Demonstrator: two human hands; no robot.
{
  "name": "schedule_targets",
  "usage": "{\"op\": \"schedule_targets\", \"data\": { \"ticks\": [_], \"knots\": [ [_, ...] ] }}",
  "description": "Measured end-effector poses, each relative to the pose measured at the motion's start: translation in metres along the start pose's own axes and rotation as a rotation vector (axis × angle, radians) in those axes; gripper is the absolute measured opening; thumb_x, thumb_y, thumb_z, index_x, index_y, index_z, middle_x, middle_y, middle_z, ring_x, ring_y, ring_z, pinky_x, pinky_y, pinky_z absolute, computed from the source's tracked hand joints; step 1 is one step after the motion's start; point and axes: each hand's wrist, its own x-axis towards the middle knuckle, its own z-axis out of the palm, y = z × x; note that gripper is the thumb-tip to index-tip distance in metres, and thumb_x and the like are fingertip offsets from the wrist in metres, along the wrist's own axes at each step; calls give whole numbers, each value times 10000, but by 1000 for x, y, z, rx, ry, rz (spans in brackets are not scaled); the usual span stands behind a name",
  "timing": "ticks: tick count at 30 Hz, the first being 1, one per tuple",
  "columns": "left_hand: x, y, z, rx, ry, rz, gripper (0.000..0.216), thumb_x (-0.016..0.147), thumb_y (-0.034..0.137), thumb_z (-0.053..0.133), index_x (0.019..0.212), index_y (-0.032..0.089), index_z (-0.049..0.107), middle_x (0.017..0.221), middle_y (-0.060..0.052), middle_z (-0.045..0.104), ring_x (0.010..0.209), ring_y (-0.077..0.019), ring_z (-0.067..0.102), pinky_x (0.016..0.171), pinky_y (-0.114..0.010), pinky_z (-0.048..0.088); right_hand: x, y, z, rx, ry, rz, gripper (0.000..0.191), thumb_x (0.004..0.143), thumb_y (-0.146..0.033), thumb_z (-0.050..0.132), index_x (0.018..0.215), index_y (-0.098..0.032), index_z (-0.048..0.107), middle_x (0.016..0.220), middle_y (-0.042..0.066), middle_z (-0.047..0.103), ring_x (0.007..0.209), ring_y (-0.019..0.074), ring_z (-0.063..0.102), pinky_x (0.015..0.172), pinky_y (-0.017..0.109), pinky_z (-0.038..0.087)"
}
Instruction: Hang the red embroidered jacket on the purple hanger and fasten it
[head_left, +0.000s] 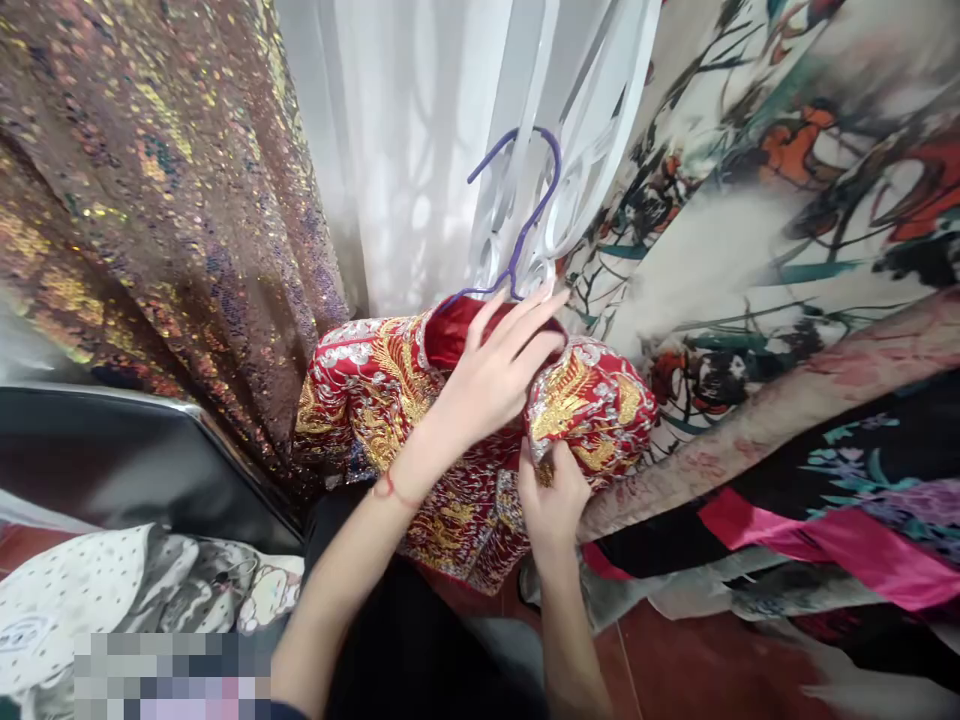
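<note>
Brocade garment (375, 390), gold-embroidered, pinched by right hand (553, 495)

A red jacket (375, 385), thick with gold and silver embroidery, hangs bunched on a purple hanger (525, 225), collar uppermost.
</note>
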Motion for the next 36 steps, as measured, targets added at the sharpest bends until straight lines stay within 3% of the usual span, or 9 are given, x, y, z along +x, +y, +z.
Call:
{"op": "schedule_targets", "data": {
  "ticks": [3, 6, 9, 12, 17, 23, 29, 33, 36],
  "knots": [
    [-48, 4, 2, -72, 227, -154, 204, 939, 125, 520, 1065, 236, 636, 1296, -79, 698, 1257, -213, 614, 1043, -440, 456, -2, 4, 4, -11, 28, -31, 189, 957, -340, 532, 821, -211, 559, 746, 53, 616, 719, 205, 594, 701, 329, 489],
    [-66, -3, 4, -62, 283, -162, 198, 930, 145, 577, 1101, 222, 642, 1197, -80, 739, 1131, -199, 666, 954, -377, 513, -6, 0, 3, 24, 11, -29, 151, 970, -288, 518, 852, -205, 563, 776, 51, 594, 749, 200, 580, 723, 329, 486],
    [-46, -16, -6, 37, 267, -230, 249, 949, 240, 594, 1193, 243, 642, 1274, -99, 708, 1194, -240, 630, 1007, -432, 479, -12, -8, 2, 81, -15, 9, 151, 984, -251, 498, 851, -201, 548, 744, 27, 557, 703, 181, 555, 694, 311, 466],
    [-11, -32, -25, 73, 221, -417, 318, 970, 381, 562, 1245, 237, 628, 1251, -117, 707, 1217, -268, 594, 1014, -444, 442, -20, -19, 5, 120, -4, 86, 143, 986, -254, 494, 865, -202, 549, 748, 29, 579, 694, 181, 569, 690, 310, 461],
    [14, -60, -33, -134, -97, -472, 341, 1016, 469, 430, 959, 241, 676, 851, -29, 714, 775, -157, 608, 743, -296, 435, -24, -24, 10, 145, -17, 144, 165, 981, -291, 485, 887, -195, 580, 751, 54, 626, 687, 194, 596, 676, 316, 457],
    [6, -54, -22, -197, -15, -575, 375, 1022, 483, 414, 874, 251, 669, 705, 4, 629, 638, -139, 525, 647, -290, 378, -20, -34, 10, 117, -127, 202, 217, 998, -329, 441, 903, -183, 570, 689, 53, 616, 602, 195, 570, 605, 312, 415],
    [7, -30, -31, -63, 1, -686, 406, 1019, 536, 415, 868, 261, 673, 684, -28, 644, 620, -168, 534, 607, -311, 309, -12, -79, 12, 61, -54, 296, 324, 1036, -343, 305, 931, -158, 549, 728, 120, 633, 617, 241, 599, 573, 336, 400],
    [8, -22, -38, -9, 1, -704, 412, 1022, 537, 410, 890, 260, 684, 670, -47, 651, 654, -185, 559, 610, -309, 287, -16, -108, 9, 138, -115, 211, 308, 1038, -315, 302, 890, -184, 538, 683, 74, 594, 589, 217, 573, 568, 320, 393],
    [7, -24, -45, -32, -20, -695, 428, 1017, 549, 416, 846, 258, 679, 653, -46, 641, 650, -187, 554, 614, -310, 290, -24, -111, 26, 101, -194, 130, 309, 1017, -264, 291, 880, -182, 555, 679, 65, 596, 572, 201, 562, 564, 308, 387]
  ]
}}
